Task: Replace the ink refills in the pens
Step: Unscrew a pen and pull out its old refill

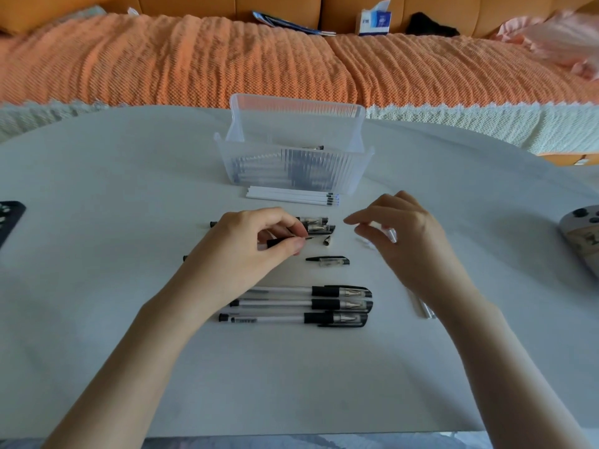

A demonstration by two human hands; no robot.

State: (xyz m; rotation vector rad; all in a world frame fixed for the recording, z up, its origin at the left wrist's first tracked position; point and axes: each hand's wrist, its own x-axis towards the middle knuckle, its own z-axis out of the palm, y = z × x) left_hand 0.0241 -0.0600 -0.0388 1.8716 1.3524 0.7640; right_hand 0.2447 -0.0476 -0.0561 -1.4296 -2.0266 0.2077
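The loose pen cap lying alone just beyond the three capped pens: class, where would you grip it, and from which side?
Probably pinch the loose pen cap by its clear barrel from above, thumb on the near side, finger on the far. It lies flat, lengthwise left to right, with table showing along both long sides; its thin black clip juts leftward and looks a poorer hold.

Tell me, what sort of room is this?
Probably a home living room: a white table stands before an orange sofa under a ribbed orange cover, with a blue-and-white tissue box on it and a grey game controller on the table.
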